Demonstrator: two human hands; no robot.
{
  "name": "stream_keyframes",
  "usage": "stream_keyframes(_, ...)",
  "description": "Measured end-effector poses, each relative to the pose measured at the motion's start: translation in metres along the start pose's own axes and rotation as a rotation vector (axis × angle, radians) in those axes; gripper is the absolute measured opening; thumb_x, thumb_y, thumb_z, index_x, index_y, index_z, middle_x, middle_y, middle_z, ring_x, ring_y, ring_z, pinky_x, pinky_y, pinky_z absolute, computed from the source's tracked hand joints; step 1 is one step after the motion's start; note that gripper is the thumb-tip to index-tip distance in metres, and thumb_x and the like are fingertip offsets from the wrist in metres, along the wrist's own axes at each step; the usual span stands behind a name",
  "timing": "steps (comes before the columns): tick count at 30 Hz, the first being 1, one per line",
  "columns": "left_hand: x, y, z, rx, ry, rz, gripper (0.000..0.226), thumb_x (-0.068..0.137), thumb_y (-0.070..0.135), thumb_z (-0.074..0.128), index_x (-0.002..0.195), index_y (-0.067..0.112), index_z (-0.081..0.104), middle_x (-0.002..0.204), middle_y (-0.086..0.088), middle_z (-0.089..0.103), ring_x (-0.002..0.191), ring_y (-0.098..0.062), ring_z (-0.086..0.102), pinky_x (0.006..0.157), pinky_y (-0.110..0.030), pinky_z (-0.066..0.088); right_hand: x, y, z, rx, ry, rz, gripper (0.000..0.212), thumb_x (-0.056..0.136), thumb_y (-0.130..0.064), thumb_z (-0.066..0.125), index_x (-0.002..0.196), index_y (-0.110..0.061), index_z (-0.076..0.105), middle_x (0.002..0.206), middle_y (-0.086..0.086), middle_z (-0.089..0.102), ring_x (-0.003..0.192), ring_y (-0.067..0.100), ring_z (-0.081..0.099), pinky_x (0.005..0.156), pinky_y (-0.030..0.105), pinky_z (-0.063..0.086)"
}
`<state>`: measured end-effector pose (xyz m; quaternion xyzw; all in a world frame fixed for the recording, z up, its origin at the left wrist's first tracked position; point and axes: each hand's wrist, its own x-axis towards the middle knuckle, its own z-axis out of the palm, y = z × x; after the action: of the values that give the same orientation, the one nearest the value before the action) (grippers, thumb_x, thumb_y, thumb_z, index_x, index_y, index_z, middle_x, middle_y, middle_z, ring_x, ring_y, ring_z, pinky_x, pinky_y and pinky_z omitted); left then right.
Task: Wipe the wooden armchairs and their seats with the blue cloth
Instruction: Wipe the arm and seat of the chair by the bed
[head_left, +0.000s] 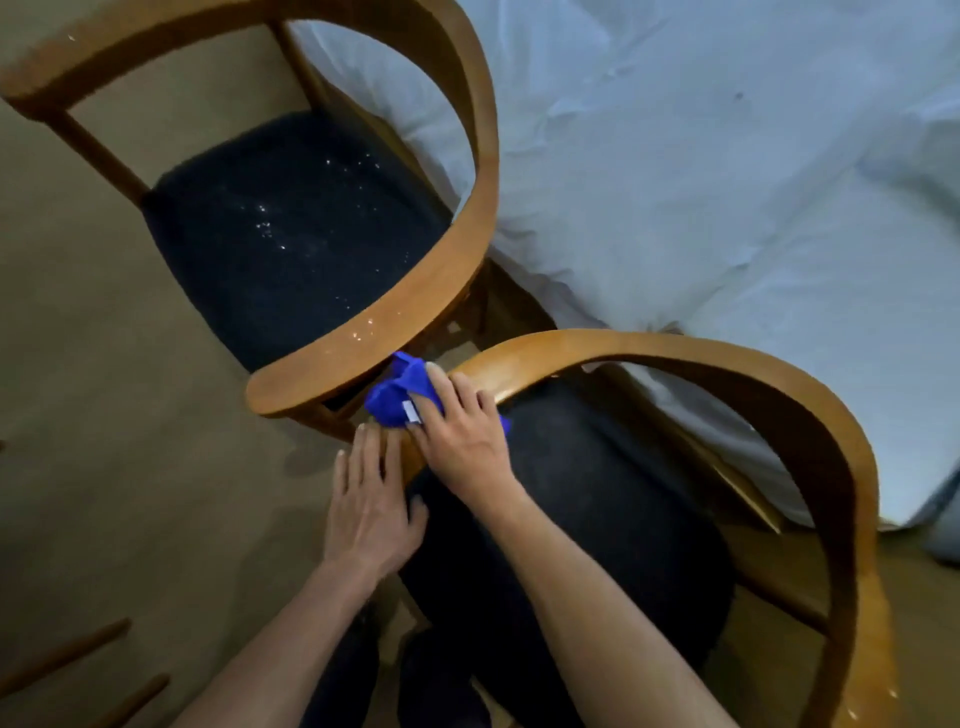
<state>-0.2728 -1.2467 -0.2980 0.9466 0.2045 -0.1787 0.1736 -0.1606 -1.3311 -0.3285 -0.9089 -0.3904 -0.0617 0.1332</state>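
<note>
Two wooden armchairs with curved rails and dark seats stand side by side. The far armchair has white specks on its dark seat and on its armrest. The near armchair is right below me, its seat partly hidden by my arms. My right hand presses the blue cloth flat onto the near chair's left armrest end. My left hand lies flat, fingers apart, on the same armrest just below the cloth.
A bed with a pale rumpled cover runs along the right of both chairs, close against them. Beige carpet lies to the left. Wooden legs of other furniture show at the bottom left.
</note>
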Motion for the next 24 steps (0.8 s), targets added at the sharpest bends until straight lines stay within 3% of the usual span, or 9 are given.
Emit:
stream_keyframes(4, 0.018, 0.012, 0.002, 0.093, 0.044, 0.047, 0.094, 0.073, 0.030, 0.069, 0.150, 0.004, 0.020, 0.155, -0.021, 0.020, 0.142, -0.037, 0.024, 0.113, -0.052, 0.023, 0.004, 0.038, 0.009, 0.034, 0.098, 0.052, 0.030, 0.094, -0.025, 0.057, 0.121, -0.011, 0.060, 0.130, 0.015, 0.055, 0.122, 0.031, 0.050, 0.103, 0.046, 0.039)
stream_keyframes(6, 0.028, 0.024, -0.001, 0.123, 0.043, 0.057, 0.092, 0.078, 0.033, 0.064, 0.151, 0.005, 0.014, 0.158, -0.020, 0.010, 0.145, -0.036, 0.015, 0.115, -0.053, 0.019, 0.008, 0.083, 0.005, -0.037, 0.125, 0.181, 0.032, 0.093, -0.018, 0.059, 0.123, -0.007, 0.058, 0.130, 0.018, 0.053, 0.124, 0.033, 0.048, 0.106, 0.048, 0.036)
stream_keyframes(9, 0.042, 0.046, -0.003, 0.151, -0.004, 0.051, 0.089, 0.089, 0.043, 0.044, 0.151, 0.012, -0.013, 0.158, -0.014, -0.018, 0.147, -0.030, -0.011, 0.118, -0.051, 0.001, 0.002, 0.174, -0.014, -0.208, 0.110, 0.413, 0.034, 0.091, -0.021, 0.060, 0.121, -0.004, 0.056, 0.124, 0.022, 0.054, 0.114, 0.038, 0.050, 0.104, 0.049, 0.036)
stream_keyframes(12, 0.051, 0.063, -0.005, 0.162, 0.018, 0.055, 0.092, 0.088, 0.047, 0.044, 0.150, 0.011, -0.015, 0.158, -0.014, -0.019, 0.146, -0.032, -0.013, 0.116, -0.053, -0.002, -0.012, 0.224, -0.037, -0.269, 0.027, 0.532, 0.035, 0.091, -0.021, 0.059, 0.120, -0.003, 0.053, 0.121, 0.024, 0.054, 0.109, 0.040, 0.050, 0.101, 0.052, 0.038)
stream_keyframes(14, 0.057, 0.069, -0.004, 0.179, 0.007, 0.073, 0.094, 0.087, 0.047, 0.045, 0.150, 0.010, -0.014, 0.158, -0.015, -0.018, 0.146, -0.033, -0.012, 0.116, -0.053, -0.001, -0.006, 0.206, -0.036, -0.223, 0.067, 0.641, 0.036, 0.090, -0.021, 0.059, 0.121, -0.003, 0.054, 0.123, 0.023, 0.052, 0.114, 0.039, 0.047, 0.106, 0.051, 0.033)
stream_keyframes(17, 0.064, 0.070, -0.001, 0.216, 0.009, 0.110, 0.098, 0.083, 0.044, 0.053, 0.151, 0.006, -0.006, 0.159, -0.018, -0.009, 0.146, -0.035, -0.005, 0.115, -0.055, 0.003, 0.013, 0.144, -0.017, -0.091, 0.147, 0.487, 0.032, 0.089, -0.020, 0.059, 0.117, -0.003, 0.058, 0.125, 0.022, 0.053, 0.115, 0.036, 0.048, 0.106, 0.047, 0.035)
stream_keyframes(20, 0.075, 0.073, 0.006, 0.278, 0.011, 0.159, 0.105, 0.072, 0.039, 0.068, 0.151, 0.002, 0.009, 0.158, -0.022, 0.006, 0.145, -0.039, 0.007, 0.113, -0.057, 0.009, 0.019, 0.122, -0.008, -0.049, 0.104, 0.302, 0.034, 0.090, -0.021, 0.059, 0.121, -0.007, 0.056, 0.128, 0.018, 0.052, 0.121, 0.032, 0.047, 0.109, 0.047, 0.032)
stream_keyframes(22, 0.087, 0.081, 0.007, 0.292, 0.021, 0.207, 0.104, 0.068, 0.036, 0.072, 0.149, 0.001, 0.017, 0.156, -0.024, 0.012, 0.143, -0.041, 0.013, 0.112, -0.060, 0.014, 0.014, 0.141, -0.011, -0.126, 0.117, 0.288, 0.031, 0.090, -0.020, 0.060, 0.119, -0.009, 0.058, 0.124, 0.017, 0.055, 0.119, 0.031, 0.050, 0.110, 0.047, 0.031)
stream_keyframes(24, 0.100, 0.093, 0.007, 0.308, 0.055, 0.269, 0.096, 0.070, 0.037, 0.064, 0.148, 0.000, 0.021, 0.154, -0.026, 0.016, 0.142, -0.043, 0.017, 0.110, -0.063, 0.019, 0.003, 0.173, -0.020, -0.217, 0.129, 0.409, 0.029, 0.088, -0.016, 0.063, 0.116, -0.009, 0.059, 0.119, 0.018, 0.057, 0.116, 0.033, 0.051, 0.111, 0.049, 0.030)
